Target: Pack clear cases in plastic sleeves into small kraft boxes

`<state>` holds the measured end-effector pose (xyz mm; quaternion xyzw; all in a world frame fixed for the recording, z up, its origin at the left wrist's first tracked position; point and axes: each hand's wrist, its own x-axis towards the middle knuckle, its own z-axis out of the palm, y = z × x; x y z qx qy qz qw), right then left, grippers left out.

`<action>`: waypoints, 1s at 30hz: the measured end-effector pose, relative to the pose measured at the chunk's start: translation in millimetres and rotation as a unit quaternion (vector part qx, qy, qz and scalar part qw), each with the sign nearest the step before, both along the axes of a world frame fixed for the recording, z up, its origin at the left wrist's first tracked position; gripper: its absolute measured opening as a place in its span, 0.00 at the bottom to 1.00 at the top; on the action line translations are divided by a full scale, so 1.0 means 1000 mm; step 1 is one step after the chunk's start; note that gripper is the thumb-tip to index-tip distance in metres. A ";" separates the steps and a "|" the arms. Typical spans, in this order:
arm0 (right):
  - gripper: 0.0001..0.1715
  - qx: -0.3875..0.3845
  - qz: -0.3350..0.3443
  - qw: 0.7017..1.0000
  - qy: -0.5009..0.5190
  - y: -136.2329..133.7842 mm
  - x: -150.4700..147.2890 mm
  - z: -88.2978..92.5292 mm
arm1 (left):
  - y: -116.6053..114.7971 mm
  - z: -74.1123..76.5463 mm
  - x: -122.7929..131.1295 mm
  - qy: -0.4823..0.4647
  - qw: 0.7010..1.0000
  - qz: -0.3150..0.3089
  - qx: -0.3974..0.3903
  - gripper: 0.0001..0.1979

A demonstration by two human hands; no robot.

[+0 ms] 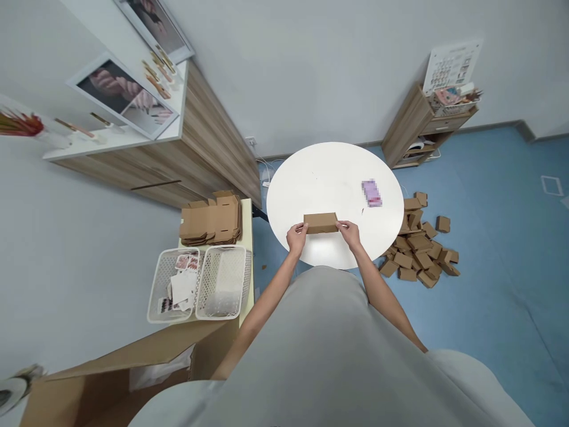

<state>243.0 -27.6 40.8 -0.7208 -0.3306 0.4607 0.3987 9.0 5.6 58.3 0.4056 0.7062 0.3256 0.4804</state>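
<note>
A small brown cardboard box (320, 223), closed and oblong, is held level over the near part of the round white table (329, 169). My left hand (297, 237) pinches its left end between thumb and fingers. At the right end, my right hand (349, 233) grips it the same way. Whether the box rests on the tabletop or hangs just above it, I cannot tell. A blurred purple item (371, 193) lies on the table, to the right of and beyond the box.
Flattened cardboard boxes (211, 219) are stacked at left, beside two white baskets (223, 281). A large open carton (111, 367) stands at lower left. Many folded boxes (418, 249) lie heaped on the blue floor at right. A wooden cabinet (217, 130) and small shelf (409, 127) stand behind.
</note>
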 end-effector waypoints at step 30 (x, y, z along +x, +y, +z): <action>0.26 0.313 -0.454 0.820 0.154 -0.063 0.112 0.090 | 0.021 0.191 0.279 -0.140 0.763 -0.452 0.440 0.27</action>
